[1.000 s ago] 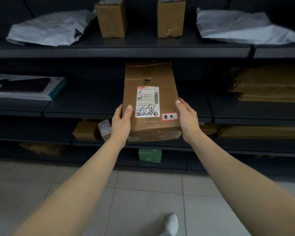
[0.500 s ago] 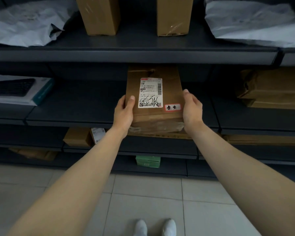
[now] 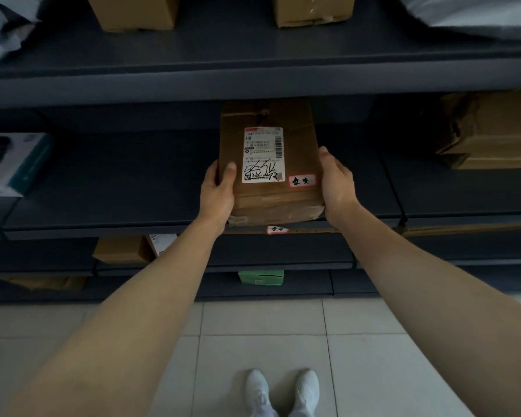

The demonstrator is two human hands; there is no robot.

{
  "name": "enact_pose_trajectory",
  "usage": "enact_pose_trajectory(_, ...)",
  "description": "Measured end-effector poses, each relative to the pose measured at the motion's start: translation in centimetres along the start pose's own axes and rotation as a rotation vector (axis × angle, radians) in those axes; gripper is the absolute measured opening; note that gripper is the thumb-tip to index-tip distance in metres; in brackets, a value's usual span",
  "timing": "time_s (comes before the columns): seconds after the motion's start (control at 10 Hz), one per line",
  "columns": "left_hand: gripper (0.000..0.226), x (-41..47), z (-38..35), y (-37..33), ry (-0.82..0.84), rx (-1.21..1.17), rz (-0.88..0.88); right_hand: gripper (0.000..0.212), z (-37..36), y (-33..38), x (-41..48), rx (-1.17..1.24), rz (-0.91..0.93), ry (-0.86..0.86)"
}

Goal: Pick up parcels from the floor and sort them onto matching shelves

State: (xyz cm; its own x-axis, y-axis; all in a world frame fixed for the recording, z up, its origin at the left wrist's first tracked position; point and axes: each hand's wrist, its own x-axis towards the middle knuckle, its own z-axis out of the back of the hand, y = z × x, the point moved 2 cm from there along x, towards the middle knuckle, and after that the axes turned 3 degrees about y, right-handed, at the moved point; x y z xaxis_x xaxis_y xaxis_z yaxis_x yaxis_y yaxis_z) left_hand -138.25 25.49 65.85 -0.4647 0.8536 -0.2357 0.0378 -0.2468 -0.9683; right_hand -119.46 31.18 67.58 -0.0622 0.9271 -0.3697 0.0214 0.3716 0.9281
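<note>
A long brown cardboard parcel (image 3: 298, 152) lies lengthwise on the dark middle shelf (image 3: 132, 188), its far end under the shelf above. It bears a white shipping label with handwriting and a small red-edged tag. My left hand (image 3: 218, 197) grips its near left corner, thumb on top. My right hand (image 3: 336, 188) clasps its right side. A matching red-edged tag (image 3: 276, 229) is stuck on the shelf's front edge just below the parcel.
The same shelf holds a white keyboard box (image 3: 9, 164) at left and a brown parcel (image 3: 490, 130) at right. Two cardboard boxes and grey mailer bags sit on the shelf above. Lower shelves hold a brown box (image 3: 120, 249) and a green box (image 3: 260, 277). Tiled floor lies below.
Both hands have pushed the parcel forward and down onto the middle shelf, deeper under the upper shelf. I have stepped closer, and both shoes show below.
</note>
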Motion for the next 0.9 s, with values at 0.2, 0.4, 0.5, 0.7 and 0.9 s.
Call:
enact_pose_trajectory(0.2, 0.051, 1.7, -0.3, 1.0, 0.018, 0.019, 0.017, 0.050, -0.3, -1.8, 1.5, 0.004, -0.028, -0.036)
enact_pose_trajectory(0.4, 0.051, 2.4, -0.7, 1.0, -0.001, 0.040, 0.006, 0.049, -0.4, -2.6, 2.0, 0.025, -0.026, -0.062)
enact_pose_trajectory(0.5, 0.052, 2.3, -0.8, 0.8, 0.011, 0.056, 0.027, 0.046, -0.4, -2.2, 2.0, 0.010, -0.016, -0.056)
enact_pose_trajectory(0.7, 0.062, 1.9, -0.1, -0.2, -0.002, 0.096, 0.024, 0.040, -0.6, 0.0, 0.8, -0.188, 0.168, -0.114)
enact_pose_trajectory(0.9, 0.050, -0.7, 0.7, -3.4, -0.015, 0.167, -0.221, 0.031, -2.5, 1.1, -2.9, -0.246, 0.294, 0.068)
